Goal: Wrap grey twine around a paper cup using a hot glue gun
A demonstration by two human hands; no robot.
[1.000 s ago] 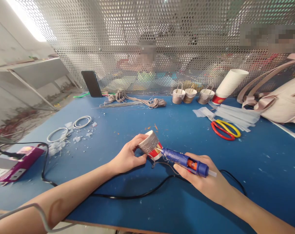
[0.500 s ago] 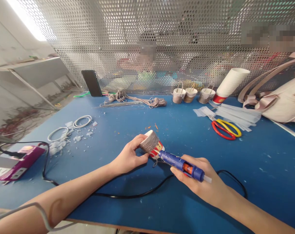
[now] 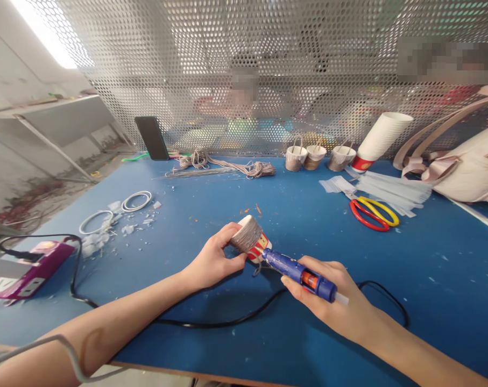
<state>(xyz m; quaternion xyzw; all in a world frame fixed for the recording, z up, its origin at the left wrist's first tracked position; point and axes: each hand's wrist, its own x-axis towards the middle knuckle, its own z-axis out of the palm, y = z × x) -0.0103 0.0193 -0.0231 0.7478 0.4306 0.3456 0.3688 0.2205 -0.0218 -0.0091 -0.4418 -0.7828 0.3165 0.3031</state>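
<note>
My left hand (image 3: 217, 257) grips a tilted paper cup (image 3: 247, 235) at the centre of the blue table. Grey-brown cord is wrapped round much of the cup, and a red printed part shows at its lower right. A loose cord end hangs below it. In my right hand (image 3: 328, 293) is a blue glue gun (image 3: 294, 270), its nozzle at the red part beside the cord; whether it touches is too small to tell. A clear glue stick pokes out of the gun's back end.
Behind lie cord bundles (image 3: 262, 169), a phone (image 3: 152, 138), wrapped cups (image 3: 296, 158) and stacked cups (image 3: 384, 134). Right are glue sticks (image 3: 397, 191), scissors (image 3: 373, 214) and a bag (image 3: 475, 156). Left are white rings (image 3: 136, 201) and a power strip (image 3: 34, 269). A black cable (image 3: 223, 324) crosses the front.
The glue gun in my right hand has shifted very slightly left. My left hand and the cup look nearly unmoved.
</note>
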